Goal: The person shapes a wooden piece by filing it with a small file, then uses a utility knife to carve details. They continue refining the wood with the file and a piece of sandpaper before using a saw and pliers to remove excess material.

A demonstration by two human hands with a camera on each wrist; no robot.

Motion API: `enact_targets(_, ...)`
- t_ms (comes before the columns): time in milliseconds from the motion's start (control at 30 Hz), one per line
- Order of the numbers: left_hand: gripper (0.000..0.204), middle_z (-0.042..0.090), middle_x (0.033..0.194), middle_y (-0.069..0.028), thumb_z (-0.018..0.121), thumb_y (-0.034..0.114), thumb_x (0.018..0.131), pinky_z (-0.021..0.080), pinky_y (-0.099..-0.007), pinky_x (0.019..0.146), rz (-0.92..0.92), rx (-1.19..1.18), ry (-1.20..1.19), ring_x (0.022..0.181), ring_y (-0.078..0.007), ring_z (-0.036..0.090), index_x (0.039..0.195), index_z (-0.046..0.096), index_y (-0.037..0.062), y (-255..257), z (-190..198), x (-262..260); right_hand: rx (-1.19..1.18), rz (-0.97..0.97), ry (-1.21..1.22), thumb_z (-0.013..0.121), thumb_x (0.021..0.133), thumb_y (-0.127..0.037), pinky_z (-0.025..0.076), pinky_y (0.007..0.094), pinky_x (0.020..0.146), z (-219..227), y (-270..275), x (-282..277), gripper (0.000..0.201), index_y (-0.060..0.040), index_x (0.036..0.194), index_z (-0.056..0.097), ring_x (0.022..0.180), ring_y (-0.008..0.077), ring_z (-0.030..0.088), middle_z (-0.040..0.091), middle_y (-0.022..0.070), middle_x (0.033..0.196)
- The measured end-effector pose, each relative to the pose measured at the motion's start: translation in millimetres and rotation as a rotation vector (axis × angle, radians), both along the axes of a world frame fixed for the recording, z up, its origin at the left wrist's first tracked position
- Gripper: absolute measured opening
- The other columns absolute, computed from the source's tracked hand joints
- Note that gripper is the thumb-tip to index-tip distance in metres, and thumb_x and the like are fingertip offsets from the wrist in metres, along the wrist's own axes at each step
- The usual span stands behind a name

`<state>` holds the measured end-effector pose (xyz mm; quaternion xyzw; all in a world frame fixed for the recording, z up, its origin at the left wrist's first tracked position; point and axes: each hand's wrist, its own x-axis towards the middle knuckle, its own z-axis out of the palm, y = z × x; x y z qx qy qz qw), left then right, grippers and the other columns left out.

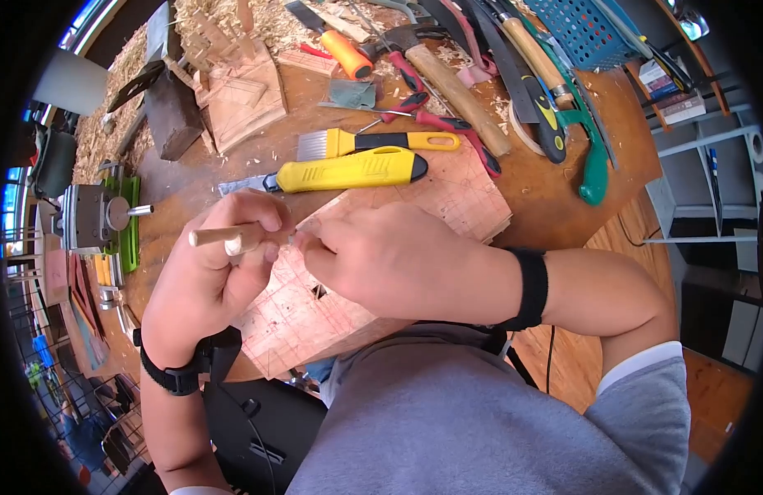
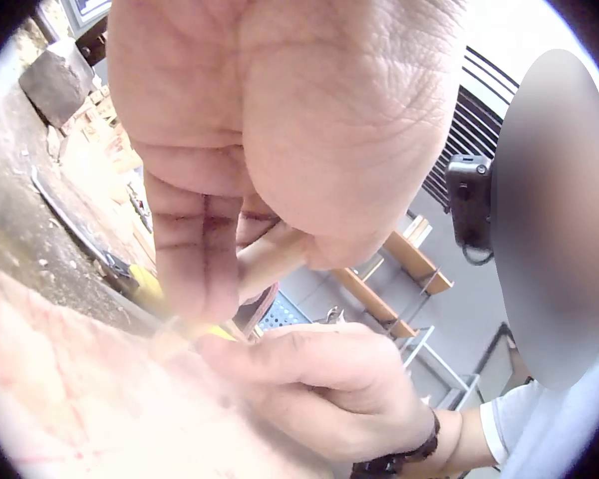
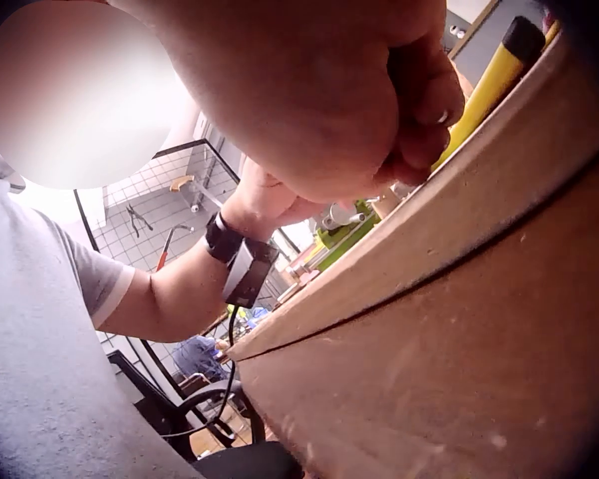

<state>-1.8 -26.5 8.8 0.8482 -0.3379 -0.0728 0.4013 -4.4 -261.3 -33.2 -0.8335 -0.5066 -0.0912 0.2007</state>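
Note:
My left hand [image 1: 196, 285] grips a thin, pale wooden stick [image 1: 210, 237], its blunt end poking out to the left past the fingers. A second rounded wooden end [image 1: 233, 247] shows just beside it. In the left wrist view the stick [image 2: 274, 261] runs between thumb and fingers. My right hand [image 1: 398, 256] is curled, thumb and forefinger pinching at the stick's other end, which they mostly hide. Both hands are close over a pale wooden block [image 1: 286, 322] marked with red lines, with a small dark hole [image 1: 318, 291].
Beyond the block lie a yellow-handled tool [image 1: 348, 170] and a yellow brush [image 1: 373, 143]. Hammer [image 1: 455, 95], saws and a green handle [image 1: 594, 169] crowd the back right. A vise [image 1: 96, 216] stands left, near wood shavings [image 1: 109, 124].

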Motion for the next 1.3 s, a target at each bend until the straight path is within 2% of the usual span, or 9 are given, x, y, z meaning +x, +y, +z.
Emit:
enact_targets(433, 0.013, 0.054, 0.117, -0.0071, 0.047, 0.000, 0.100, 0.055, -0.0266, 0.081, 0.122, -0.180, 0.369, 0.107, -0.0149, 0.059, 0.110, 0.055, 0.0026, 11, -3, 5, 0.045, -0.031, 0.056, 0.058, 0.084, -0.010, 0.057, 0.0329, 0.062, 4, -12, 1, 0.034, 0.0030, 0.114, 0.065, 0.076, 0.0209, 0.068, 0.064, 0.0095, 0.090)
enact_targets(633, 0.015, 0.059, 0.114, -0.0068, 0.045, 0.005, 0.102, 0.056, -0.0253, 0.082, 0.153, -0.219, 0.416, 0.107, -0.0135, 0.060, 0.116, 0.050, 0.0057, 11, -4, 7, 0.067, 0.021, 0.199, 0.057, 0.086, -0.008, 0.057, 0.0354, 0.065, 7, -9, 3, 0.034, 0.0045, 0.117, 0.063, 0.079, 0.0256, 0.068, 0.063, 0.0122, 0.090)
enact_targets(700, 0.017, 0.061, 0.114, -0.0073, 0.045, 0.006, 0.103, 0.056, -0.0254, 0.083, 0.180, -0.221, 0.430, 0.106, -0.0129, 0.060, 0.119, 0.048, 0.0068, 11, -4, 6, -0.083, -0.009, 0.384, 0.056, 0.087, -0.007, 0.057, 0.0367, 0.065, 12, -16, -3, 0.035, 0.0045, 0.119, 0.062, 0.079, 0.0265, 0.068, 0.063, 0.0129, 0.090)
enact_targets(833, 0.018, 0.061, 0.115, -0.0077, 0.044, 0.006, 0.102, 0.055, -0.0255, 0.083, 0.146, -0.260, 0.443, 0.106, -0.0132, 0.060, 0.120, 0.046, 0.0068, 15, -9, 10, 0.075, 0.011, 0.210, 0.055, 0.087, -0.005, 0.056, 0.0368, 0.063, 1, -7, 6, 0.036, 0.0049, 0.120, 0.061, 0.076, 0.0259, 0.068, 0.063, 0.0130, 0.091)
enact_targets(900, 0.018, 0.061, 0.116, -0.0084, 0.043, 0.005, 0.103, 0.055, -0.0257, 0.083, 0.164, -0.278, 0.445, 0.106, -0.0137, 0.061, 0.121, 0.046, 0.0072, 16, -10, 9, 0.147, -0.005, 0.159, 0.058, 0.081, -0.007, 0.057, 0.0376, 0.065, 6, -6, 2, 0.016, 0.0025, 0.094, 0.061, 0.074, 0.0285, 0.069, 0.065, 0.0139, 0.080)
enact_targets(933, 0.018, 0.061, 0.116, -0.0084, 0.043, 0.005, 0.103, 0.055, -0.0257, 0.083, 0.172, -0.280, 0.441, 0.106, -0.0137, 0.061, 0.121, 0.046, 0.0072, 18, -12, 9, 0.147, 0.004, 0.157, 0.058, 0.081, -0.007, 0.057, 0.0376, 0.065, 9, -8, -1, 0.016, 0.0025, 0.094, 0.061, 0.074, 0.0285, 0.069, 0.065, 0.0139, 0.080)
enact_targets(1000, 0.018, 0.061, 0.116, -0.0088, 0.042, 0.005, 0.103, 0.055, -0.0259, 0.083, 0.177, -0.333, 0.524, 0.107, -0.0144, 0.061, 0.121, 0.045, 0.0074, 22, -16, 9, -0.105, -0.005, 0.357, 0.057, 0.085, -0.006, 0.057, 0.0362, 0.063, 14, -16, -5, 0.037, 0.0046, 0.120, 0.061, 0.075, 0.0254, 0.068, 0.063, 0.0126, 0.092)
enact_targets(1200, 0.020, 0.063, 0.116, -0.0092, 0.044, 0.003, 0.102, 0.056, -0.0262, 0.082, 0.241, -0.379, 0.498, 0.106, -0.0144, 0.061, 0.121, 0.046, 0.0068, 24, -28, 5, 0.159, 0.015, 0.211, 0.058, 0.085, -0.005, 0.056, 0.0361, 0.060, -5, -10, 7, 0.034, 0.0031, 0.117, 0.063, 0.070, 0.0246, 0.066, 0.061, 0.0110, 0.084)
enact_targets(1300, 0.019, 0.063, 0.115, -0.0089, 0.045, 0.003, 0.102, 0.055, -0.0258, 0.081, 0.294, -0.446, 0.529, 0.105, -0.0135, 0.061, 0.121, 0.047, 0.0065, 21, -25, 1, 0.105, -0.003, 0.282, 0.061, 0.084, -0.005, 0.055, 0.0369, 0.060, 9, -18, 6, 0.030, 0.0003, 0.113, 0.065, 0.071, 0.0253, 0.067, 0.062, 0.0098, 0.081)
